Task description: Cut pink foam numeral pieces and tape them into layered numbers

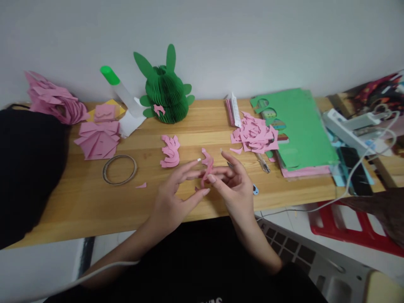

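Observation:
A small curved cut-out of pink paper (207,162) is held upright between my two hands above the table's front part. My left hand (174,194) pinches it from the left, fingers stretched toward the paper and thumb below. My right hand (236,183) grips it from the other side with thumb and bent fingers, the index finger raised. To the left of them lies a small stack of similar wavy pink cut-outs (171,151). A blue thing with a dark hole (255,189) shows beside my right hand, mostly hidden by it.
A green honeycomb-paper figure (167,94) stands at the back, near a green-capped glue bottle (121,90). Folded pink paper (99,140) and a tape roll (105,176) lie left. Rightward are pink scraps (252,132), a cutter knife (263,163), green sheets (303,134) and a phone (355,170).

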The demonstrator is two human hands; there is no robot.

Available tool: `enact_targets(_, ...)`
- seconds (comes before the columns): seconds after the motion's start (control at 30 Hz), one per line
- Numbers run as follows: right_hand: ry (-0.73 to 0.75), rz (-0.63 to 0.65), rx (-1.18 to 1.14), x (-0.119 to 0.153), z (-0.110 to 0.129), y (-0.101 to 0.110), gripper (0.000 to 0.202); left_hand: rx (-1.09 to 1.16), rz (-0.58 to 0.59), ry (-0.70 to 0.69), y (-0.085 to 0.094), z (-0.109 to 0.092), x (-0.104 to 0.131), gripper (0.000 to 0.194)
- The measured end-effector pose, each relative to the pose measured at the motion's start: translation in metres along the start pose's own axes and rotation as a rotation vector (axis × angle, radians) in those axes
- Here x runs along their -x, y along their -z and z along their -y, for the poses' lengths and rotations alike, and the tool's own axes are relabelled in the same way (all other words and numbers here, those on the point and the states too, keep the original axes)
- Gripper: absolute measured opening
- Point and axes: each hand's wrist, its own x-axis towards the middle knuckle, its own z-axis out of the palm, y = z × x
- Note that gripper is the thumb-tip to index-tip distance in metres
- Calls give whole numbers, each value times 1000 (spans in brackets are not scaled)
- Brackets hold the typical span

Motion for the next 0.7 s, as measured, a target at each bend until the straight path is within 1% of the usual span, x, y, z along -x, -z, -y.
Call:
enact_targets(0.17,7,-2,22,0,-3,3,52,234,44,123,2,0,-6,53)
enact_targets(0.27,12,20,59,0,-7,4,50,262,45,166,3,0,-9,48)
enact_targets(0.37,18,41,84,-1,-10,4,51,215,17,193,3,4,-10,44)
enact_targets(0.5,0,86,178,-2,-17,6,57,87,-33,208,3,13,-8,45)
enact_targets(0.57,-34,128,251,-2,-21,10,59,10,-20,229,3,18,-6,47)
enact_targets(0.63,-66,172,341,0,-26,17,61,-66,20,252,2,24,-1,50)
enact_targets(0.7,-77,204,444,2,-30,23,63,-159,70,222,1,30,4,53)
